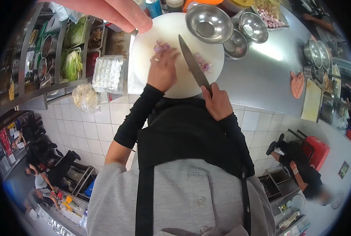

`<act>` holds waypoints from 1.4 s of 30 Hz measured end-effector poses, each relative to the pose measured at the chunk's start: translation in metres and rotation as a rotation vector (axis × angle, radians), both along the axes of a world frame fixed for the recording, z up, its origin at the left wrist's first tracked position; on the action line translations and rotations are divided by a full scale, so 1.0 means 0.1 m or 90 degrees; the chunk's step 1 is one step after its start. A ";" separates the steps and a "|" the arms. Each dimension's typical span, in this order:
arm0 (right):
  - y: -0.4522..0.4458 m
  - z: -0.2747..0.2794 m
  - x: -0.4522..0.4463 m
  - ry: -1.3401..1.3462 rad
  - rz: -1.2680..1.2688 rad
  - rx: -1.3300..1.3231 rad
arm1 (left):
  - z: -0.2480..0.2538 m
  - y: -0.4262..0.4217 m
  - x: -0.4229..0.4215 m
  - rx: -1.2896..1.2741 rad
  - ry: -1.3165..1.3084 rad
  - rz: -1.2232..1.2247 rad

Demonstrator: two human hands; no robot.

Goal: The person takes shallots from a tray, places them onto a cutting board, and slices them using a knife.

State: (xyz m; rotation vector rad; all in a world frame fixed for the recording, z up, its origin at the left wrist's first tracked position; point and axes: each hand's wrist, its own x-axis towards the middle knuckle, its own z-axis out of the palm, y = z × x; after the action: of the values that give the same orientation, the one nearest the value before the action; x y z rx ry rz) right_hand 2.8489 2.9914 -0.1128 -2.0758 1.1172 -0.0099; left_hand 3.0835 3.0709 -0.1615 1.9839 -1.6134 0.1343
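My right hand (218, 103) is closed around the handle of a large kitchen knife (195, 63). Its blade points away from me, over a round white cutting board (144, 51). Thin purple-pink shallot slices (203, 63) lie to the right of the blade, partly behind it. My left hand (163, 72), with a ring on one finger, is over the board left of the knife. Its fingers stretch forward, slightly blurred, and it appears to hold nothing. Just beyond the fingertips sit purple shallot pieces (158, 47); whether the fingers touch them is unclear.
Another person's arm (124, 13) reaches in at the board's upper left. A steel bowl (209, 24) overlaps the board's upper right rim, with smaller bowls (254, 27) beside it. A tray of shallots (270, 17) stands farther back. Egg trays (109, 74) sit at the left.
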 end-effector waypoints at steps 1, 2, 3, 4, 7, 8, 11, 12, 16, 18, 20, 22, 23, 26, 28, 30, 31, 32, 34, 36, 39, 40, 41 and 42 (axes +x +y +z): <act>0.01 -0.01 -0.02 -0.009 0.021 -0.008 | 0.05 -0.08 0.08 -0.020 -0.016 0.055; 0.01 -0.05 -0.03 -0.018 0.043 -0.018 | 0.11 -0.14 0.13 0.008 -0.025 0.085; 0.00 -0.08 -0.04 -0.027 0.066 -0.030 | 0.13 -0.19 0.17 0.036 -0.033 0.116; -0.02 -0.12 -0.05 -0.020 0.063 -0.032 | 0.10 -0.22 0.21 0.072 -0.054 0.109; -0.07 -0.23 -0.02 -0.013 0.041 -0.037 | -0.02 -0.27 0.34 0.160 -0.114 0.092; -0.09 -0.25 -0.01 -0.015 0.023 -0.039 | -0.05 -0.28 0.36 0.174 -0.128 0.087; -0.14 -0.27 0.03 -0.014 0.005 -0.059 | -0.13 -0.30 0.38 0.179 -0.137 0.087; -0.16 -0.27 0.05 -0.013 0.007 -0.068 | -0.14 -0.31 0.37 0.174 -0.135 0.090; -0.15 -0.33 0.08 -0.008 0.004 -0.088 | -0.03 -0.33 0.33 0.092 -0.056 0.042; -0.12 -0.33 0.08 -0.003 0.003 -0.095 | 0.11 -0.29 0.15 0.006 0.042 0.031; -0.10 -0.30 0.09 0.021 0.008 -0.101 | 0.05 -0.21 -0.05 -0.008 0.212 -0.036; -0.08 -0.26 0.12 0.039 0.014 -0.107 | -0.14 -0.16 -0.19 -0.009 0.319 -0.085; -0.07 -0.24 0.13 0.048 0.015 -0.112 | -0.24 -0.13 -0.23 -0.019 0.302 -0.092; -0.05 -0.14 0.16 0.074 0.022 -0.123 | -0.38 -0.08 -0.29 -0.034 0.280 -0.106; -0.04 -0.09 0.16 0.095 0.036 -0.126 | -0.34 -0.02 -0.28 -0.018 0.299 -0.096; -0.02 -0.05 0.16 0.118 0.051 -0.124 | -0.26 0.00 -0.29 -0.029 0.382 -0.088; -0.02 -0.03 0.16 0.125 0.055 -0.127 | -0.23 0.01 -0.30 -0.035 0.423 -0.085; -0.01 -0.02 0.15 0.132 0.059 -0.131 | -0.24 0.02 -0.30 -0.039 0.404 -0.085; -0.01 0.01 0.15 0.141 0.063 -0.137 | -0.26 0.00 -0.27 -0.049 0.363 -0.087; -0.01 0.03 0.15 0.141 0.066 -0.142 | -0.21 0.01 -0.30 -0.035 0.389 -0.071; -0.02 -0.03 0.13 0.092 0.044 -0.122 | -0.19 -0.01 -0.34 -0.024 0.349 -0.052; -0.02 -0.05 0.13 0.088 0.044 -0.123 | -0.20 -0.02 -0.35 -0.023 0.321 -0.048; -0.02 -0.06 0.12 0.084 0.044 -0.124 | -0.21 -0.03 -0.35 -0.020 0.329 -0.049; -0.03 -0.07 0.11 0.080 0.043 -0.125 | -0.22 -0.03 -0.36 -0.017 0.336 -0.050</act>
State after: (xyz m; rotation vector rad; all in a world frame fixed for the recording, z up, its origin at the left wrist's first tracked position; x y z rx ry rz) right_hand 2.8600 2.9889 -0.1197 -2.3150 1.1607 0.0456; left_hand 3.0479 3.0682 -0.1838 1.7393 -1.3273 -0.3679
